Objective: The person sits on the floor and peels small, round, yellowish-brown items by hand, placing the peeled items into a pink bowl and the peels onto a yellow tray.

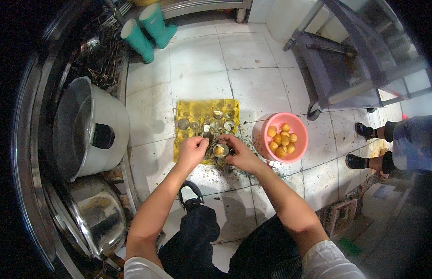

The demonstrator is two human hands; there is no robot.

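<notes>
My right hand (244,155) curls around a partly shelled egg (219,150); amber egg shows through an opening in its dark, dirt-coated shell. Just left of it is my left hand (192,150), thumb and fingers pinched together; whether a shell fragment is between them is hidden. Both hands are over the near part of a yellow egg tray (183,108) on the floor. Broken shells (229,125) and dark crumbs lie in the tray. To the right stands a pink plastic basin (301,150) holding several peeled amber eggs (285,140).
Dark crumbs litter the white floor tiles (198,83). Large metal pots (111,157) sit on a rack at left. Green rubber boots (141,43) stand at the far left. A grey wheeled cart (327,73) and another person's feet (359,162) are at right.
</notes>
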